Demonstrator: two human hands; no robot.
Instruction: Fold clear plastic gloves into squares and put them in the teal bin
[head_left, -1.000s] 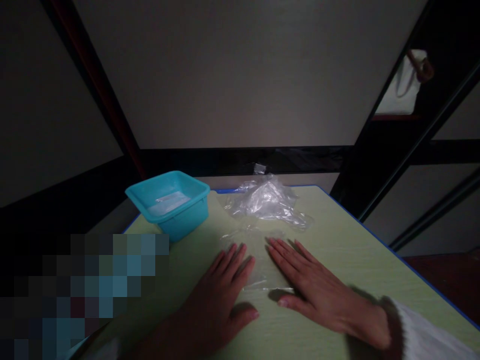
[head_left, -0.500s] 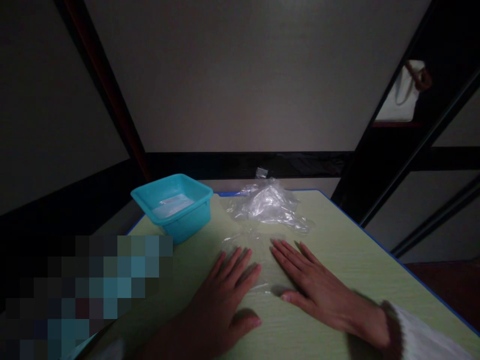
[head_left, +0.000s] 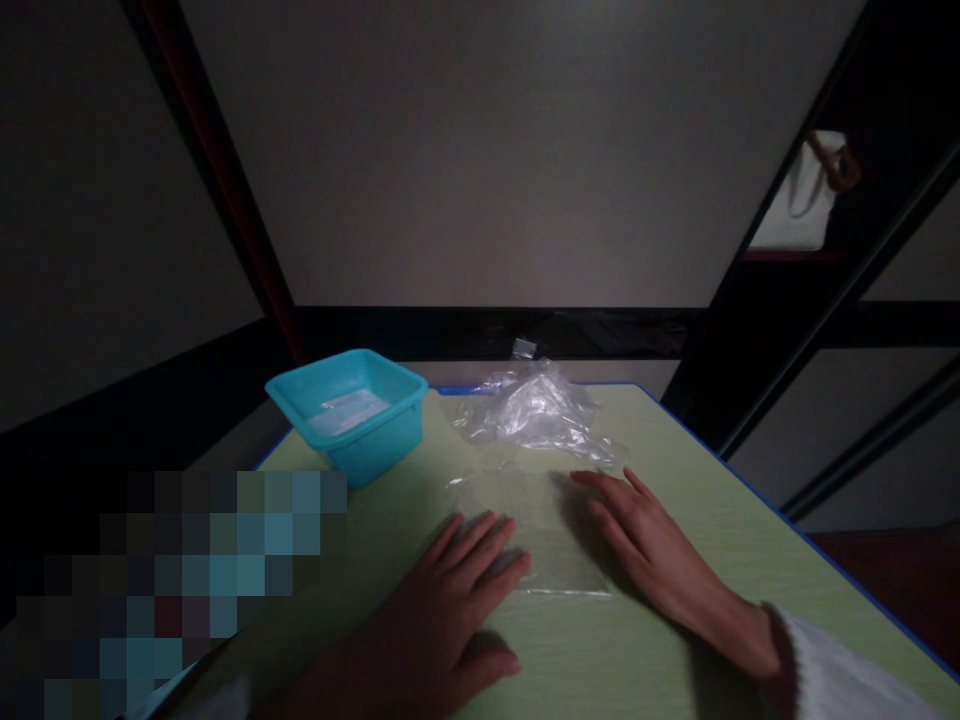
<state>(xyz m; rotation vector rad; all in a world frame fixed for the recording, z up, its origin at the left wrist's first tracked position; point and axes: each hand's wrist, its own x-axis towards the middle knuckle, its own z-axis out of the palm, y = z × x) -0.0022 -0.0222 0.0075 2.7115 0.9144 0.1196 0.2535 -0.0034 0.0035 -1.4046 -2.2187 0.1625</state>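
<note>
A clear plastic bag (head_left: 559,560) lies flat on the light green table, its near edge showing as a thin bright line. My left hand (head_left: 465,600) rests with its fingers spread on the left part of that bag. Over the bag's right side hovers my right hand (head_left: 649,540), fingers stretched out and slightly bent, with a shadow beneath them and nothing held. Just beyond both hands sits a crumpled heap of clear plastic bags (head_left: 536,405).
A turquoise plastic basin (head_left: 382,445) with flat, pale clear packets inside stands at the table's back left. Behind the blue-edged table (head_left: 720,540) rises a panelled cabinet front (head_left: 495,180). A white bag (head_left: 799,210) sits on a shelf at right.
My right hand has lifted off the plastic bag and shifted a little to the right, uncovering more of it. My left hand stays on the bag, slightly lower in view.
</note>
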